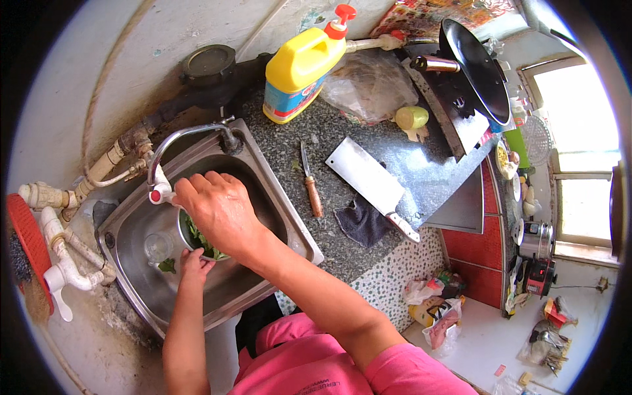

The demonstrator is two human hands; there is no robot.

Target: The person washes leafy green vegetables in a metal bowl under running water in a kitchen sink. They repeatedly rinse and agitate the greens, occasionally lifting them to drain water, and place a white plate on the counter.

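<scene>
My left hand (195,264) holds the near rim of a metal bowl (184,236) over the stainless-steel sink (148,291). Inside the bowl lie green leaves (197,239), partly hidden by my right hand (217,207). That hand is raised above the bowl, its fingers closed at the handle of a white tap valve (160,192) with a red cap. The curved metal faucet (185,132) arches above the valve. A loose green leaf (167,265) and a small clear round thing (158,247) lie in the basin.
On the granite counter right of the sink lie a small wooden-handled knife (311,185), a cleaver (368,177) and a dark cloth (363,222). Behind them stand a yellow jug (301,64), a cut green vegetable (412,117) and a wok (476,74). Pipes (106,165) run along the left wall.
</scene>
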